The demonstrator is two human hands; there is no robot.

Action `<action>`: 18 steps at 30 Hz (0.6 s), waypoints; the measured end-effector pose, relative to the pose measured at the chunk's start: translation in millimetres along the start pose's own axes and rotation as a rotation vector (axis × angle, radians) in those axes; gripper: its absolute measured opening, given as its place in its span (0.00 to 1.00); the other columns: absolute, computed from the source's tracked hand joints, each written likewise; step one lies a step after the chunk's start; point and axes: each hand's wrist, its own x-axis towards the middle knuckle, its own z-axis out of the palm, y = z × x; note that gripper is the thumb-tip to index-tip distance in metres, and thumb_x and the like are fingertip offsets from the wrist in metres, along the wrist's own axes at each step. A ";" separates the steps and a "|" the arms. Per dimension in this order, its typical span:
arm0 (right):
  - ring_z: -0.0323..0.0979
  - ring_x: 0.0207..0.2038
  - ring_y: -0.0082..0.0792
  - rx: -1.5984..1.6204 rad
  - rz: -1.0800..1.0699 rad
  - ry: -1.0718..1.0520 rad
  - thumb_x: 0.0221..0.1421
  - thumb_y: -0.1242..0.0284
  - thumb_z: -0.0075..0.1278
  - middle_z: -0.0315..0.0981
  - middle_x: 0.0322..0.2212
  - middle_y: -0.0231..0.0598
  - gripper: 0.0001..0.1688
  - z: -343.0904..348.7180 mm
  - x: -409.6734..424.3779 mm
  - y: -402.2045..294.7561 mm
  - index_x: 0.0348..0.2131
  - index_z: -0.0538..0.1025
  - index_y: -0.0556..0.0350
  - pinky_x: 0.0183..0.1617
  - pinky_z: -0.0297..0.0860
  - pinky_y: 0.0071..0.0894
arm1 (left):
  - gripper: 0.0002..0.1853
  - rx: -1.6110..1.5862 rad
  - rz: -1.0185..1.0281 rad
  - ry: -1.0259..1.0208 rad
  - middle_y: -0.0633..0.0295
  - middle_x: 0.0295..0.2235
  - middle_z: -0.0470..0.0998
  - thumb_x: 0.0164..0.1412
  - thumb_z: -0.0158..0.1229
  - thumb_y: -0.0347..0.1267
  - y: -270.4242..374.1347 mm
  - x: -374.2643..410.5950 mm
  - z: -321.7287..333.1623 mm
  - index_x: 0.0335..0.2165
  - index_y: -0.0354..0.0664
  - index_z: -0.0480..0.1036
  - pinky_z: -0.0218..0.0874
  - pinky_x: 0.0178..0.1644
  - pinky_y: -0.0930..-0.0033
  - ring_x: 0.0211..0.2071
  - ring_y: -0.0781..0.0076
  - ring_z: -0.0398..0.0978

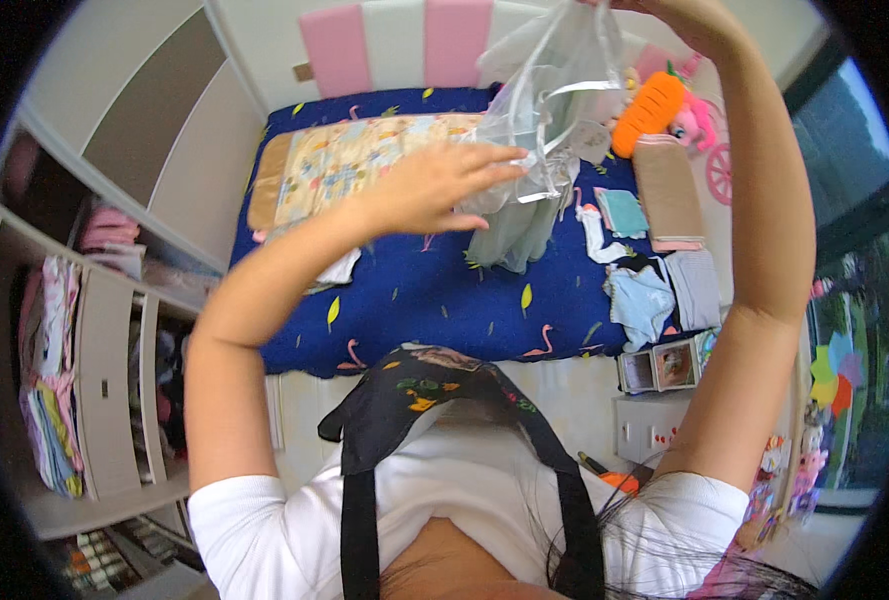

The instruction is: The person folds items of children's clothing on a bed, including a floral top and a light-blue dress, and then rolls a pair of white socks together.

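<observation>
A sheer white tulle garment point(519, 112) with white ribbon trim hangs over the bed, its pale green-grey lower layers point(515, 232) reaching down before the dark blue bedspread. My right hand point(632, 4) is raised at the top edge, partly cut off, and grips the garment's upper end. Beside the garment, my left hand point(452, 184) has its fingers spread, the tips overlapping the ribbon; whether they touch it I cannot tell. Behind this hand lies a patterned quilt or mat point(332, 165) on the bed point(429, 300).
Right on the bed are a plush carrot point(647, 112), folded brown towel point(669, 191), white socks point(598, 236), teal folded cloth point(623, 212), light blue garment point(639, 300) and folded grey cloth point(692, 289). An open wardrobe point(106, 382) with clothes stands left; small white drawers point(650, 427) stand right.
</observation>
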 end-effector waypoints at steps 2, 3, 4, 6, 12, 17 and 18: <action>0.74 0.32 0.27 -0.017 -0.002 -0.014 0.52 0.81 0.48 0.77 0.28 0.40 0.09 -9.0 1.1 1.7 0.33 0.78 0.63 0.40 0.71 0.25 | 0.36 -0.004 -0.079 -0.044 0.60 0.55 0.65 0.49 0.63 0.37 18.1 16.8 24.6 0.57 0.49 0.60 0.68 0.43 0.62 0.42 0.59 0.74; 0.74 0.31 0.27 -0.004 -0.006 -0.009 0.51 0.82 0.47 0.77 0.28 0.39 0.09 -14.0 -0.6 0.8 0.33 0.78 0.64 0.40 0.71 0.25 | 0.36 0.034 -0.133 -0.074 0.60 0.54 0.66 0.50 0.63 0.37 16.7 22.8 28.9 0.57 0.50 0.59 0.69 0.42 0.62 0.41 0.59 0.75; 0.74 0.31 0.27 0.011 -0.012 -0.006 0.51 0.82 0.46 0.77 0.27 0.39 0.10 -18.0 -2.9 -0.5 0.33 0.78 0.64 0.40 0.71 0.25 | 0.36 0.073 -0.189 -0.105 0.61 0.53 0.67 0.50 0.63 0.38 12.9 27.9 31.4 0.57 0.50 0.59 0.69 0.41 0.61 0.40 0.59 0.75; 0.74 0.29 0.26 0.038 -0.016 -0.002 0.50 0.84 0.45 0.77 0.27 0.39 0.11 -31.0 -7.9 2.3 0.33 0.78 0.65 0.40 0.71 0.25 | 0.28 0.156 -0.293 -0.202 0.61 0.44 0.73 0.50 0.61 0.40 1.4 34.6 33.4 0.51 0.50 0.66 0.69 0.36 0.60 0.35 0.58 0.76; 0.75 0.31 0.28 -0.015 0.025 -0.086 0.47 0.86 0.43 0.77 0.26 0.38 0.15 -54.4 -35.7 31.3 0.33 0.79 0.63 0.41 0.71 0.25 | 0.17 0.112 -0.338 -0.332 0.61 0.27 0.74 0.52 0.61 0.46 -34.2 17.6 -55.5 0.31 0.44 0.77 0.66 0.32 0.63 0.28 0.63 0.73; 0.74 0.36 0.29 -0.515 -0.345 -0.212 0.50 0.83 0.45 0.77 0.27 0.34 0.14 -32.2 -40.3 53.7 0.36 0.79 0.60 0.44 0.70 0.25 | 0.12 -0.079 -0.526 -0.279 0.66 0.30 0.76 0.59 0.57 0.37 -77.5 26.0 -156.5 0.39 0.42 0.77 0.60 0.34 0.74 0.30 0.76 0.69; 0.73 0.37 0.27 -0.597 -0.440 -0.229 0.53 0.80 0.47 0.77 0.28 0.33 0.11 -29.3 -35.1 60.6 0.36 0.79 0.60 0.44 0.69 0.25 | 0.12 -0.130 -0.565 -0.291 0.66 0.30 0.76 0.60 0.56 0.37 -77.8 27.5 -171.9 0.38 0.42 0.78 0.60 0.34 0.74 0.30 0.77 0.69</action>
